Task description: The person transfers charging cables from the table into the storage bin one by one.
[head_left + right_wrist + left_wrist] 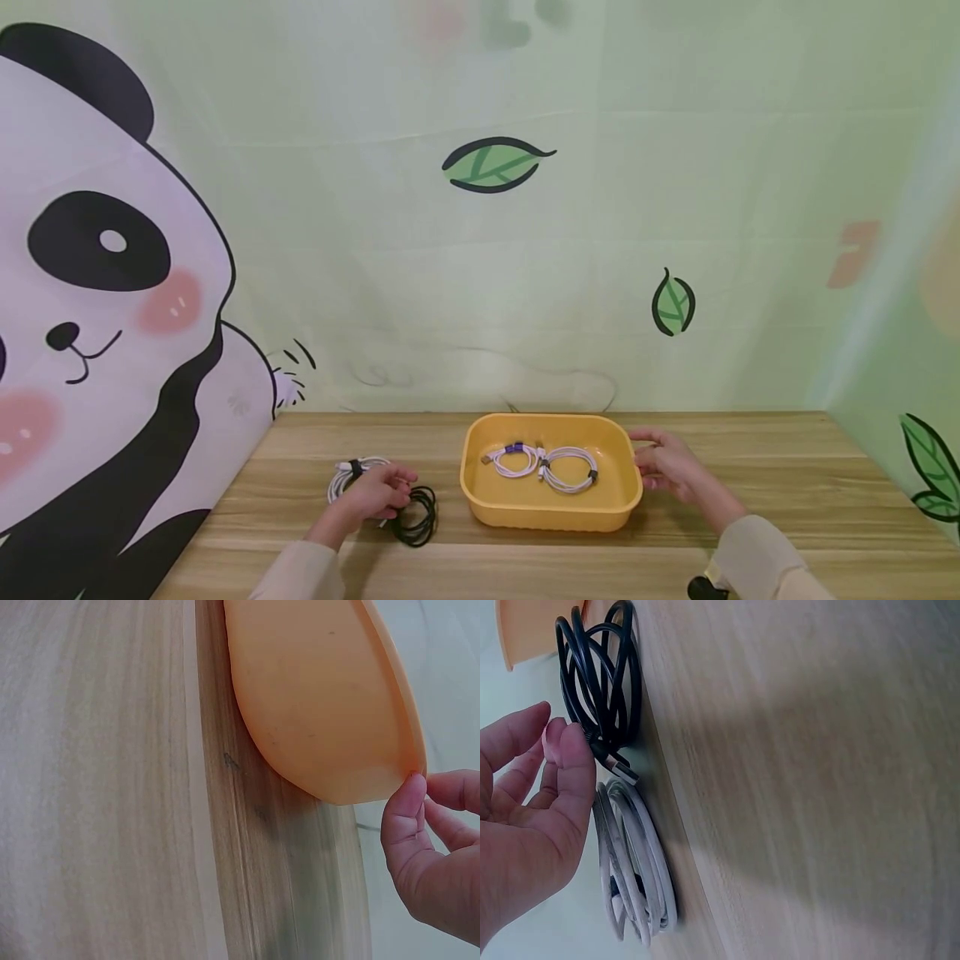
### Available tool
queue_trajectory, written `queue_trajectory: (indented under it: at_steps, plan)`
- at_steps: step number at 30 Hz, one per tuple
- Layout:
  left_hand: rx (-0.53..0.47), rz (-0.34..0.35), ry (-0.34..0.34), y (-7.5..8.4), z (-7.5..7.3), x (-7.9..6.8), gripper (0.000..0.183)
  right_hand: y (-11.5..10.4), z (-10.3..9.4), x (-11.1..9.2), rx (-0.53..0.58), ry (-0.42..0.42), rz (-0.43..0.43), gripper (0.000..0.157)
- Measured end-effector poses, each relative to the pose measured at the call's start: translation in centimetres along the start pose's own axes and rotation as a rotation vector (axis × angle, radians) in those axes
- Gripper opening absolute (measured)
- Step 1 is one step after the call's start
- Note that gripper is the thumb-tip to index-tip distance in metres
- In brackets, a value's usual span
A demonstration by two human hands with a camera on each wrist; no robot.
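Note:
My left hand [378, 492] is over a coiled black cable [429, 527], its fingertips right at the coil near a metal plug. The thumb stands apart from the fingers in the left wrist view. Just left of it lies a coiled white cable [634, 855] with a black tie, partly hidden by the hand in the head view. My right hand [671, 467] pinches the right rim of a yellow plastic bin [551, 506], thumb on the near side and fingers behind. Inside the bin lie a white cable coil [577, 489] with black ties and a smaller white cable [517, 475] with a blue tie.
The bin stands on a wood-grain table [570, 567] near its back edge. Behind rises a pale green backdrop [600, 208] printed with a panda and leaves. A small black object [705, 588] shows beside the right sleeve at the bottom.

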State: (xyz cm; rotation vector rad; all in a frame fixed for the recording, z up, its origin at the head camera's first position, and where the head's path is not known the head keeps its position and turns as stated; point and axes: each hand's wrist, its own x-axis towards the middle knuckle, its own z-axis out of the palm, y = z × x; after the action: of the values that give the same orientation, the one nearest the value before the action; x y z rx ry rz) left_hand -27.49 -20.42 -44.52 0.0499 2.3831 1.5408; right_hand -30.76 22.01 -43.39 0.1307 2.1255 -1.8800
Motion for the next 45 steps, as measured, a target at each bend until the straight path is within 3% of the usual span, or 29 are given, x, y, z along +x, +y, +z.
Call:
queue_trajectory:
  at_steps: [13,28,32,38,42,43,45]
  plan:
    - [0.03,-0.005,0.083,-0.4,0.1,-0.4,0.03,0.0,0.0,-0.1,0.007,-0.007,-0.006,0.05]
    - [0.039,0.057,0.103,-1.2,-0.1,-1.1,0.034,0.2,0.0,0.0,0.008,0.001,-0.012,0.052]
    - [0.063,0.079,0.147,-1.4,0.1,-1.2,0.033,0.1,0.0,-0.1,0.013,0.005,-0.012,0.052]
    - [0.155,0.101,0.267,-1.8,0.7,-1.3,0.033,0.1,0.0,-0.1,0.014,0.005,-0.013,0.052]
    - [0.191,0.175,0.302,-2.8,0.6,-0.8,0.033,0.1,-0.1,-0.1,0.009,0.003,-0.013,0.052]
    - [0.202,0.25,0.294,-3.9,0.3,-0.2,0.032,0.1,-0.1,-0.1,0.009,0.003,-0.013,0.052]
    - [0.26,0.303,0.312,-4.4,0.2,0.0,0.031,0.1,-0.1,-0.1,0.011,0.001,-0.013,0.052]
